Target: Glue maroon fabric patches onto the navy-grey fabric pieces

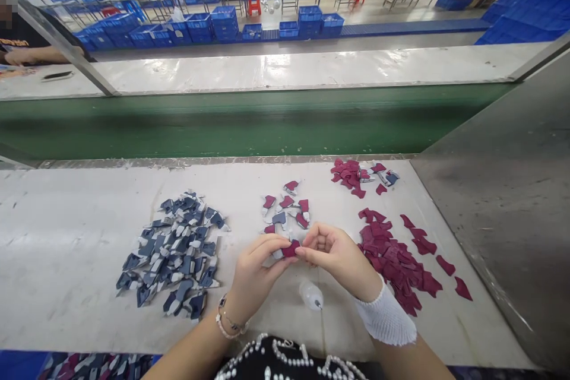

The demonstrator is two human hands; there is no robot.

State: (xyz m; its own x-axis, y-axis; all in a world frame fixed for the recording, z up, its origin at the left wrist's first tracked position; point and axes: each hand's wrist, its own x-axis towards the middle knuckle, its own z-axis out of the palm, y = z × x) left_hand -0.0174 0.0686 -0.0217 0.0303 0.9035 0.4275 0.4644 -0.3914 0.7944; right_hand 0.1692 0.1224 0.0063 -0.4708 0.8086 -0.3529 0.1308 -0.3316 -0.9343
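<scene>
Steadying a small maroon-and-grey piece, the left hand pinches it between thumb and index finger at its 9 o'clock side, above the pale tabletop. The piece marks the centre of the clock face used below. From 3 o'clock, the right hand closes thumb and index fingertip on the near end of the maroon patch; its other fingers curl loosely. How firmly either hand presses cannot be told.

At 12 o'clock, just beyond the fingertips, lies a small cluster of pieces, mostly maroon-faced, one navy. At 9 o'clock spreads a large heap of navy-and-grey parts; at 3 o'clock, partly behind the right wrist, a heap of maroon patches; at 1 o'clock, a smaller maroon pile. A translucent bottle sits near at 5 o'clock, its narrow tip directed towards the wearer; its contents cannot be discerned.

The step in hand is judged to be the seating of the patch on its part. Good execution would call for a still left grip on the grey end, matching of outlines before pressure, and light, even pressing from the middle towards the edges. A hard pinch at one end could skew the patch. Keeping the right forearm clear of the bottle also seems prudent.
</scene>
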